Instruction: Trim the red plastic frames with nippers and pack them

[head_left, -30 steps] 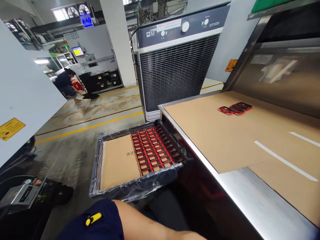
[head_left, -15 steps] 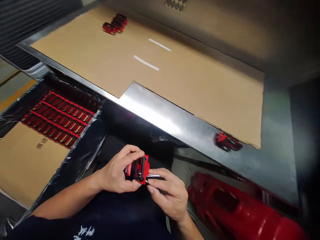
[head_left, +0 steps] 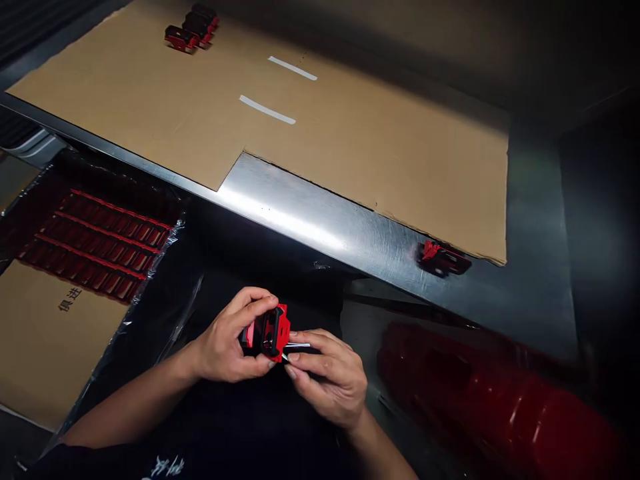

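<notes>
Left hand (head_left: 225,347): fingers curled over and thumb under the red-and-black part (head_left: 267,331), pinching it in front of the person's dark clothing.
Right hand (head_left: 325,377): just right of the part; thumb and forefinger pressed together on a thin pale tool (head_left: 300,345) whose tip meets the part's right edge. Blade or pin, too small to tell.
Risk at the grip: the left fingertips lie close to the tool's tip, so a slip off the plastic edge could likely jab them or scar the part.
Risk of dropping: the pinch covers only the part's left half, so a hard push could twist it free into the dark gap below.
Right of the grip: a blurred red bin (head_left: 500,400).
Left of the grip: a film-lined box (head_left: 165,267) with rows of red parts (head_left: 100,233).
Beyond, to the right: a loose part (head_left: 443,258) on the steel table (head_left: 310,213) near its edge; a nudge could likely knock it off.
Farther: a cardboard sheet (head_left: 375,147) with two white strips (head_left: 267,110).
Farthest: a small cluster of parts (head_left: 190,27).
</notes>
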Demonstrator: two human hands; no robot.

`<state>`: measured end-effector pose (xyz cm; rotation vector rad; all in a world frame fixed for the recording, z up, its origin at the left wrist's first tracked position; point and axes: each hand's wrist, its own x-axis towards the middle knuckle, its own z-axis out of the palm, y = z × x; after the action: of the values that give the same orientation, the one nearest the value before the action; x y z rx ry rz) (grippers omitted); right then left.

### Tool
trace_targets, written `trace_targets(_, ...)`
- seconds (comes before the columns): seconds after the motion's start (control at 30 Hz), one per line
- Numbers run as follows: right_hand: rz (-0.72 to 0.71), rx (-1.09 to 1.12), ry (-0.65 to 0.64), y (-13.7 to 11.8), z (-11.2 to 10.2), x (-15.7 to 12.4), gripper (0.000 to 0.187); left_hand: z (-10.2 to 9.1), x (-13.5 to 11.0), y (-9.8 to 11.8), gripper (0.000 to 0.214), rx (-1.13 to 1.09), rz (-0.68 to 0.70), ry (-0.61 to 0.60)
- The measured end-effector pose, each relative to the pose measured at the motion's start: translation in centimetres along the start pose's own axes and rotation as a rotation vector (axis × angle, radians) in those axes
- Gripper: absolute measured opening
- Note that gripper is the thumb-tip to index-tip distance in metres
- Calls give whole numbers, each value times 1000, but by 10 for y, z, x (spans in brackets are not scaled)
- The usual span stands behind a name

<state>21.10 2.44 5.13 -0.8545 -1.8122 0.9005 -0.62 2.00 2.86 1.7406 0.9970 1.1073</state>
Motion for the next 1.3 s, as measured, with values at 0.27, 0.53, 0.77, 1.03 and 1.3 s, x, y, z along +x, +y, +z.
trace_targets(0.27, -14, -19, -17, 0, 2, 1, 24, 2, -6, -10, 81, -25, -14, -15)
trace_targets(0.53, -38, -3, -109, -3, 0, 9, 22, -4, -8, -17, 80, -56, 60, -59)
trace_targets(0.77, -108, -16, -118, 2, 1, 7, 27, -7, -8, -14, 81, -43, 30, -41)
trace_targets(1.03, -75, -99, -16, -1, 13, 1, 35, -4, -13, -23, 85, -124, -16, 52)
trace_targets(1.3, 193, -259, 570, 33, -17, 31, 37, 14, -20, -31, 75, -983, -290, 266)
